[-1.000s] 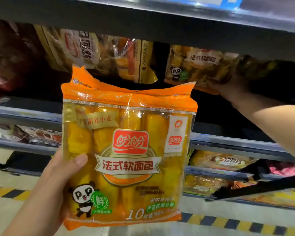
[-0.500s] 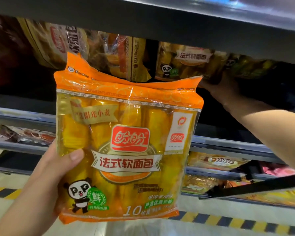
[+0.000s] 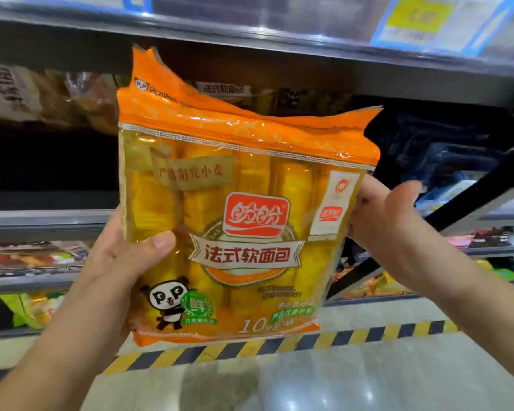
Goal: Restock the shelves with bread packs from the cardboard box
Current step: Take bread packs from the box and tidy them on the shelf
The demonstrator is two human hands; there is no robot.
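Shows tall dark store shelving (image 3: 279, 63) across the whole view, above a pale glossy floor (image 3: 309, 387) edged by a yellow-and-black hazard stripe (image 3: 353, 336). Centres on a large orange-and-clear bread pack (image 3: 235, 209), held upright and face-out in the air just before the front edge of the shelving, crimped top level with the upper shelf's front edge, not yet resting on any shelf. Seems raised this way to line up with the dark opening behind, with other blurred packs (image 3: 72, 96) already lying toward the left end of that shelf. Left grip (image 3: 122, 262) clasping the pack's left edge, thumb pressed across the front, fingers hidden behind. Right grip (image 3: 380, 221) curled round the pack's right edge, probably steadying the floppy bag for a square entry. Two-sided hold likely chosen to keep the soft rolls inside from bending or crushing. Blurred yellow price label (image 3: 419, 19) on the topmost shelf's front edge, near the right end. No cardboard box in view.
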